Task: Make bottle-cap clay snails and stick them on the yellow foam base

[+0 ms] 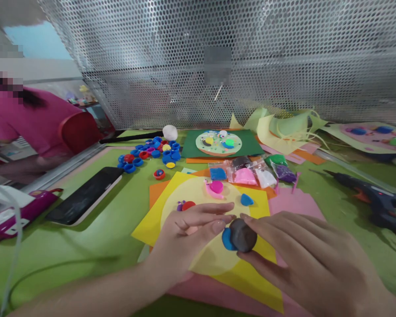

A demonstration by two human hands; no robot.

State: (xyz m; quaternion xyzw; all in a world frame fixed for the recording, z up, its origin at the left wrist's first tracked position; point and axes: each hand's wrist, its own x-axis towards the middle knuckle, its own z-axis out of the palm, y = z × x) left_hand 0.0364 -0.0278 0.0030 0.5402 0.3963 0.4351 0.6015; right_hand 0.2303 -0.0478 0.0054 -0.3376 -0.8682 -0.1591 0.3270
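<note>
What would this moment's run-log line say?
Right hand: holding dark round piece, blue piece adjoining; left hand: alongside, contact unclear; below: yellow sheet

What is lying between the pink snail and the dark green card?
In the head view: a blue packet and, farther back, an orange strip.

Phone (85, 196) at frame left, bottle caps (155, 153) just beyond, glue gun (379, 197) far right; at centre, packets (245, 176) sit behind the snail figure (215, 187)!
</note>
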